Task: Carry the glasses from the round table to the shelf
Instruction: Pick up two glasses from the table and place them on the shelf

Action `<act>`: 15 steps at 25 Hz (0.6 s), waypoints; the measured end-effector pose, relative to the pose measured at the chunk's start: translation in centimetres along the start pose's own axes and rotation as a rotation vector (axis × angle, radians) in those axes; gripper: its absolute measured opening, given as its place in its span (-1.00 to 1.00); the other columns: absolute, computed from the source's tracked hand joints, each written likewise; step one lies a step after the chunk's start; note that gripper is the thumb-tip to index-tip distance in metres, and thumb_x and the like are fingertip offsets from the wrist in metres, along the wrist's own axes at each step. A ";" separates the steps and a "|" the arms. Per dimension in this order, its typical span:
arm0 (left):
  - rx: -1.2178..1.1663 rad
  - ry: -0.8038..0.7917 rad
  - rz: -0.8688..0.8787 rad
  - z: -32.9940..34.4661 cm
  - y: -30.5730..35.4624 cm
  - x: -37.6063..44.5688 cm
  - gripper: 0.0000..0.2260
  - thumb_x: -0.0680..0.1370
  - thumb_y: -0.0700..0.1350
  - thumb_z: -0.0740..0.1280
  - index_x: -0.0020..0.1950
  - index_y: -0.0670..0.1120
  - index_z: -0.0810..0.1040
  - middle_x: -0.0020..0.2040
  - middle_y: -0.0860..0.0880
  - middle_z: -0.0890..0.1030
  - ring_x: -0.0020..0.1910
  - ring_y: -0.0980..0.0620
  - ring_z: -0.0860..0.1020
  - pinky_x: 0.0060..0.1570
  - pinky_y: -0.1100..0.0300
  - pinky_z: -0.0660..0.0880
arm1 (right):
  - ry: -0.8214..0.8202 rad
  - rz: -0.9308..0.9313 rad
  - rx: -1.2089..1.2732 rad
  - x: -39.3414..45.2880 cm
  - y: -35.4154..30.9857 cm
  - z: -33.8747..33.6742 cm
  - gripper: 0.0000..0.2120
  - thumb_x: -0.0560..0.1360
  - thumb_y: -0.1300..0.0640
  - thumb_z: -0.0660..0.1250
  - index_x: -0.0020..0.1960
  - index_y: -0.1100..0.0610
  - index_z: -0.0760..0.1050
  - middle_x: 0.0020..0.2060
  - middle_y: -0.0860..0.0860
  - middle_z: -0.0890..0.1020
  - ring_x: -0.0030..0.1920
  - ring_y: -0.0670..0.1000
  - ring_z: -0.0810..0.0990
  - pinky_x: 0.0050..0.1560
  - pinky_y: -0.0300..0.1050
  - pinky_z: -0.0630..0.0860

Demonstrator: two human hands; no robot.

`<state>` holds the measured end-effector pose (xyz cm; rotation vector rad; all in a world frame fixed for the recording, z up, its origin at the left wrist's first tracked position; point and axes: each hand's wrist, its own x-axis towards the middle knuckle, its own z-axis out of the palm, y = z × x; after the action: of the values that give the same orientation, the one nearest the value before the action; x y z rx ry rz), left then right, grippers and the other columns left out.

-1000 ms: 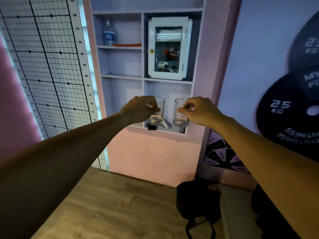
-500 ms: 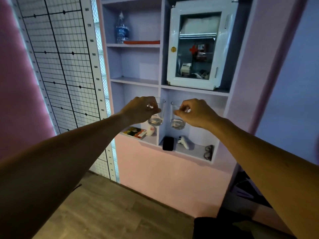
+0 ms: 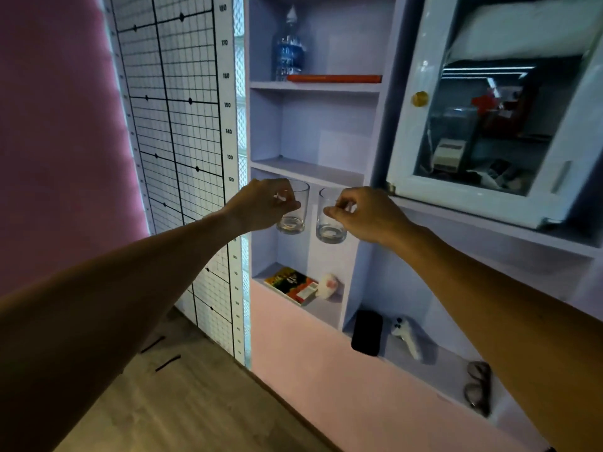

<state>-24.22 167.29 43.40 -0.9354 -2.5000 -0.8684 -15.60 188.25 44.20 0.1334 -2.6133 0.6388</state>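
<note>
I hold two clear, empty tumblers side by side in the air in front of the lilac wall shelf (image 3: 306, 169). My left hand (image 3: 261, 205) pinches the rim of the left glass (image 3: 295, 220). My right hand (image 3: 362, 213) pinches the rim of the right glass (image 3: 329, 228). Both glasses hang upright, just below the edge of the middle left shelf board and in front of the compartment under it. The round table is out of view.
A water bottle (image 3: 288, 50) and an orange strip stand on the upper shelf. A white glass-door cabinet (image 3: 489, 119) fills the right. Lower compartments hold a booklet (image 3: 290, 285), a phone (image 3: 367, 332), a white controller (image 3: 406, 337) and spectacles (image 3: 478, 386). A height chart (image 3: 182, 125) is left.
I have come closer to the shelf, which looms larger and nearer. Both hands keep their grip on the glasses, which stay side by side.
</note>
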 end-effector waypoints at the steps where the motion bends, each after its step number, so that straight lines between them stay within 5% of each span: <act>1: 0.007 0.012 -0.006 -0.1 -1.4 1.5 -0.85 0.53 0.02 0.39 -0.04 -0.05 0.57 -0.03 -0.02 0.65 -0.21 0.05 0.61 -0.27 0.23 0.47 | 0.016 -0.014 0.005 1.9 0.3 0.9 -0.74 0.51 -0.10 0.37 -0.11 0.10 0.60 -0.11 0.03 0.67 -0.08 0.04 0.61 -0.08 -0.13 0.49; 8: 0.000 0.091 0.016 -2.0 -11.8 12.5 -0.88 0.55 0.00 0.36 -0.03 -0.04 0.56 -0.02 -0.01 0.67 -0.36 0.15 0.56 -0.47 0.36 0.36 | 0.170 0.038 0.072 17.6 1.3 5.5 -0.71 0.50 -0.12 0.38 -0.07 0.12 0.63 -0.09 0.06 0.69 -0.09 0.05 0.60 -0.08 -0.16 0.45; 12: 0.058 0.149 0.024 -2.2 -15.1 17.7 -0.88 0.55 -0.02 0.35 0.00 -0.04 0.58 -0.02 -0.04 0.69 -0.08 -0.02 0.64 -0.26 0.27 0.41 | 0.231 0.054 0.111 24.1 2.0 7.0 -0.71 0.52 -0.10 0.36 -0.07 0.14 0.63 -0.12 0.04 0.67 -0.08 0.04 0.59 -0.05 -0.17 0.43; 15: 0.098 0.146 0.015 -1.4 -17.3 20.8 -0.87 0.54 0.00 0.35 0.00 -0.03 0.58 -0.02 -0.04 0.69 -0.06 -0.04 0.64 -0.15 0.21 0.50 | 0.201 0.066 0.098 27.7 3.0 8.6 -0.72 0.52 -0.11 0.36 -0.10 0.12 0.61 -0.18 0.01 0.63 -0.08 0.08 0.60 -0.05 -0.13 0.48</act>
<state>-50.96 165.96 47.35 -0.8279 -2.3850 -0.7732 -44.46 187.33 48.38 0.0120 -2.4019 0.7629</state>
